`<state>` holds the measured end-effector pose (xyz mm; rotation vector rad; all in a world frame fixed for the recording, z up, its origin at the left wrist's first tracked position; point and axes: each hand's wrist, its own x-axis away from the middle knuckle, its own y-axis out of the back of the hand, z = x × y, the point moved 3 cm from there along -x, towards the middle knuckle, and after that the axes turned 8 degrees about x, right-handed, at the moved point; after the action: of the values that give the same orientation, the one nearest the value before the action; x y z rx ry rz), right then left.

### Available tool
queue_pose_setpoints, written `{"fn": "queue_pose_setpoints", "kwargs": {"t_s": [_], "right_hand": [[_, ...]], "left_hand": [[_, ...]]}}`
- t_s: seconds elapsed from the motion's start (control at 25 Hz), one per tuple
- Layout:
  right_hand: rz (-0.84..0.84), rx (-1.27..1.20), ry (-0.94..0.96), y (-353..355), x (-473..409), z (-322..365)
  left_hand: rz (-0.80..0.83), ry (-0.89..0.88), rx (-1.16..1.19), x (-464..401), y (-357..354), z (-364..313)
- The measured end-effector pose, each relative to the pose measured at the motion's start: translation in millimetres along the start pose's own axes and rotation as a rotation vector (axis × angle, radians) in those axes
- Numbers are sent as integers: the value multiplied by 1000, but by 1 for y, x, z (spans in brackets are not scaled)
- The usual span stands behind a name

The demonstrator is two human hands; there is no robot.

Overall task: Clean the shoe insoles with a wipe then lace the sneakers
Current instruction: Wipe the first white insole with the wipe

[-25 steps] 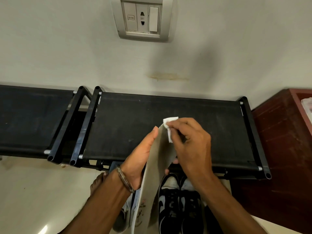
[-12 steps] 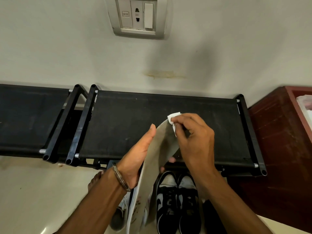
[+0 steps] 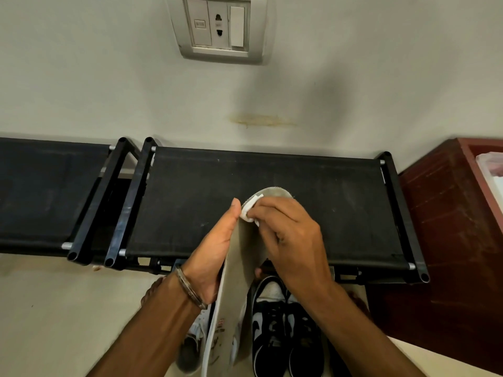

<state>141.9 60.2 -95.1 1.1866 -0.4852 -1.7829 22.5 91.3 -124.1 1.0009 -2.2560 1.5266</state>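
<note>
A long grey insole stands almost on end in front of me, toe end up. My left hand holds it from the left side, thumb along its edge and fingertips showing behind it. My right hand pinches a small white wipe and presses it on the insole near the toe. Below my hands a pair of black and white sneakers stands on the floor. Part of a pale shoe shows under my left wrist.
A black fabric shoe rack stands against the wall, with a second one to its left. A dark red wooden cabinet is at the right. A wall socket plate is above. My bare toes are on the floor.
My right hand and the wipe have slid left and a little down from the toe tip, so the insole's rounded toe end now shows above the fingers. The left hand has kept its hold.
</note>
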Motion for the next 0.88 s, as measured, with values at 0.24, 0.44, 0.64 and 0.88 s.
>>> {"fn": "queue_pose_setpoints", "kwargs": {"t_s": [0.24,0.44,0.64,0.88], "right_hand": [[-12,-4,-14,-2,1,4],[-107,38,-128,6,-7,-13],[-50,-3,-57,1,-5,-6],[-18,-67,-16,-1,-1,15]], "left_hand": [[-5,7,33,-1,-2,0],[1,1,-16,-2,-2,1],[-5,0,-11,-1,0,0],[13,6,90,-1,-2,0]]}}
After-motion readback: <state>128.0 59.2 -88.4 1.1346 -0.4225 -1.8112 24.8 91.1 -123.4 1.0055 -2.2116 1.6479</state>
